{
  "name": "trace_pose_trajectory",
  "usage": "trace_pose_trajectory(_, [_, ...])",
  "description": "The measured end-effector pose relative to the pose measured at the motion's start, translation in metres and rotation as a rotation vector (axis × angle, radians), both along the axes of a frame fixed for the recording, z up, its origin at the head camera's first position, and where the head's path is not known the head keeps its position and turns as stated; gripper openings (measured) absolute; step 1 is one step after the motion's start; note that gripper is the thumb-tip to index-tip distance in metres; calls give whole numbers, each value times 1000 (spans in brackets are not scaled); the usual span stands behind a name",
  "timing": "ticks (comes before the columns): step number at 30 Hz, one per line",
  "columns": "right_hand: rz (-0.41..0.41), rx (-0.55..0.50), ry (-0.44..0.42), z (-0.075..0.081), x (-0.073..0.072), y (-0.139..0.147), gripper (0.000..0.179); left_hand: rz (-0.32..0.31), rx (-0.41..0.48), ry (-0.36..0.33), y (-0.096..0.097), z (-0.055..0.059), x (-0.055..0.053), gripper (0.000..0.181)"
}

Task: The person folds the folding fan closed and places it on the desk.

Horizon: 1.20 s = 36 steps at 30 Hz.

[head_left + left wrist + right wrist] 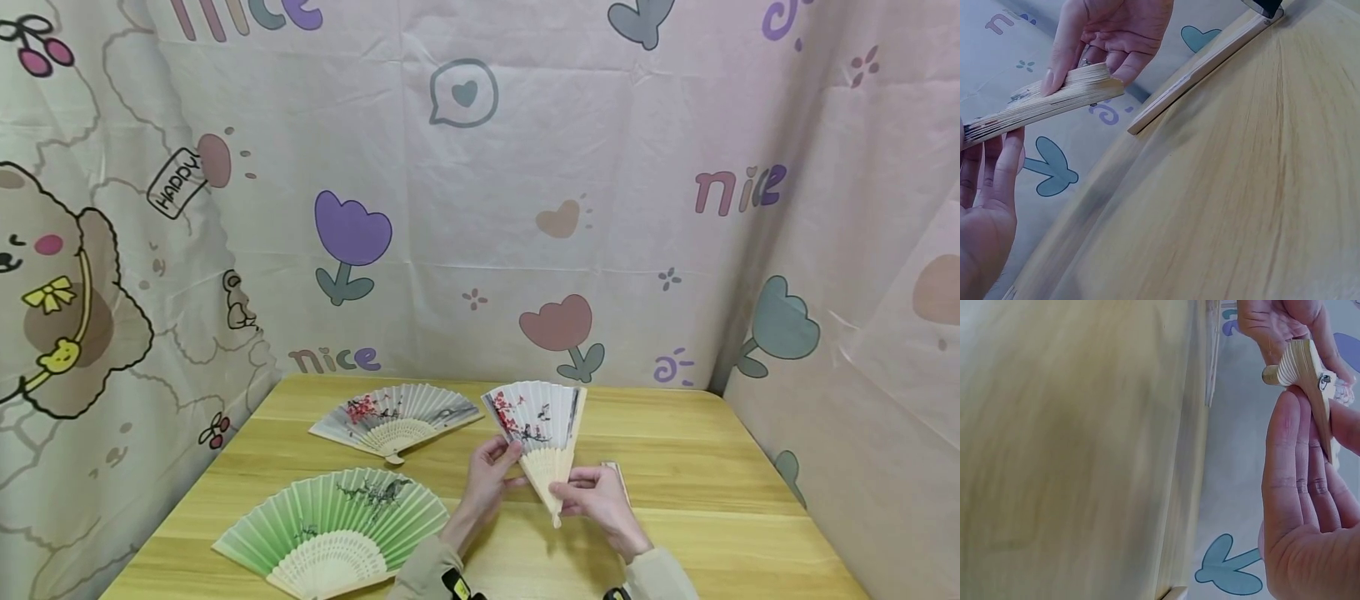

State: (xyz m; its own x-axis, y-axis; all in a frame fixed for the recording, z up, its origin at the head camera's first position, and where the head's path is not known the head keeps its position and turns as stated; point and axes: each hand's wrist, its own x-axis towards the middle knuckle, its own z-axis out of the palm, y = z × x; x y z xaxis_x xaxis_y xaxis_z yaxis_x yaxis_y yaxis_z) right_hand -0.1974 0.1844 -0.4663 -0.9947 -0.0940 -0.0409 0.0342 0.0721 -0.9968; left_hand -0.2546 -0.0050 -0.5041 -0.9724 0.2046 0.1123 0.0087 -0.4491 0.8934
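A partly spread folding fan, white with red blossoms and pale ribs, is held up over the table by both hands. The left hand grips its left edge, thumb in front and fingers behind. Low on the ribs, near the pivot, the right hand pinches it between thumb and fingers. In the left wrist view the fan's ribs appear edge-on as a thick stack. The right wrist view shows the metal pivot pin at the fan's base, just above the right fingers.
On the wooden table, a spread grey fan with red blossoms lies at the back left. A spread green fan lies at the front left. Partly behind the right hand lies a folded fan. Printed cloth hangs around the table.
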Motion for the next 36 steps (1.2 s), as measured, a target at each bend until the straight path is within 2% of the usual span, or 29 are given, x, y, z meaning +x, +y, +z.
trace_pose_trajectory(8, [24,12,26,-2,0,1,35,13,-18,-18,0,0,-1,19])
trace_pose_trajectory(14, [11,30,42,-2,1,1,34,13,-42,-11,1,1,0,35])
trace_pose_trajectory(23, [-76,60,47,-3,2,-2,34,-28,-32,1,-1,2,0,33])
trace_pose_trajectory(29, [5,83,72,-3,2,-2,32,-53,-24,13,-3,1,1,34])
trace_pose_trajectory(36, [69,64,78,-5,1,-1,31,-56,4,28,-4,-2,0,16])
